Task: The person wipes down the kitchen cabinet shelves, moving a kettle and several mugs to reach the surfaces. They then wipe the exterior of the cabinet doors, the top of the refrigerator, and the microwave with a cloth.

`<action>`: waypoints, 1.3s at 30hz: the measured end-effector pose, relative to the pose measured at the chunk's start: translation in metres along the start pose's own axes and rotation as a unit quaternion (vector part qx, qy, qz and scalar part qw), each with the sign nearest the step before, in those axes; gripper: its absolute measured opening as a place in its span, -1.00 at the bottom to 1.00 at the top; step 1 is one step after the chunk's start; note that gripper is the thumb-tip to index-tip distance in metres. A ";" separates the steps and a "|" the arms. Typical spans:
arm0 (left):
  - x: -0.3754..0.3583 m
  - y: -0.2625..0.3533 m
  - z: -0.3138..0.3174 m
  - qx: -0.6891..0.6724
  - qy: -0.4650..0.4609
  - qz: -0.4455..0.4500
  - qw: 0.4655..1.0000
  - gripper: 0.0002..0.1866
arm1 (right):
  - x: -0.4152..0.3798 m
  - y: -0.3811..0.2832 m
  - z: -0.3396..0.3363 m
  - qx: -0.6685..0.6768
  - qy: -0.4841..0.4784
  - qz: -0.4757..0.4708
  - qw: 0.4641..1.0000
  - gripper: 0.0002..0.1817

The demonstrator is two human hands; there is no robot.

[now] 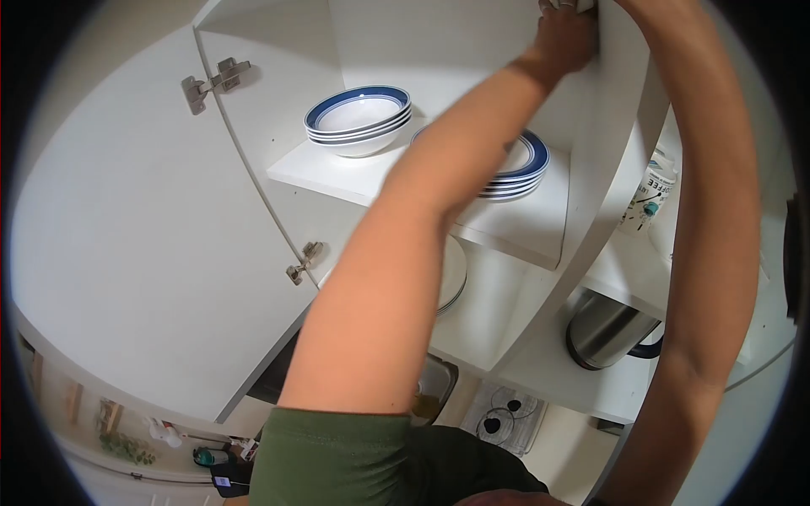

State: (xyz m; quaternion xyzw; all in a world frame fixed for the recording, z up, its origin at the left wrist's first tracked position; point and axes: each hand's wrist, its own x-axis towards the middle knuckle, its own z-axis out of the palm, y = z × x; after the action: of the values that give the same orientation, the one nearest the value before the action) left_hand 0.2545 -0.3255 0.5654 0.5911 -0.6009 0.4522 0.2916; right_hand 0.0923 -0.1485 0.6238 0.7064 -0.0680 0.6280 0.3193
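My left arm stretches up across an open white cupboard. My left hand [567,35] is at the top edge of the view, by the cupboard's right side wall [591,126]. Rings show on its fingers, but the fingertips are cut off, and whatever they may touch is hidden. Below that arm, a stack of blue-rimmed plates [527,169] stands on the shelf, partly covered by my forearm. Left of it sits a stack of blue-rimmed bowls [359,118]. My right forearm [713,194] rises along the right side, and its hand lies beyond the top edge.
A hinged cupboard door [135,228] stands open at left. More plates [453,274] are on the lower shelf. In the right compartment are a coffee container [648,198] and a steel kettle [603,329]. A sink [443,384] and a clear tray [506,426] lie below.
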 end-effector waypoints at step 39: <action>-0.010 -0.007 0.016 0.217 -0.076 0.033 0.973 -0.18 | -0.022 0.024 0.002 0.020 0.066 -0.080 0.994 -0.51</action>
State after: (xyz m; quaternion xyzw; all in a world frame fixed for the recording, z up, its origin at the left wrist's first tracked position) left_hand 0.2656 -0.3339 0.5510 0.6527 -0.5285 0.5345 0.0947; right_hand 0.0777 -0.1754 0.6122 0.6730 0.0231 0.6468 0.3581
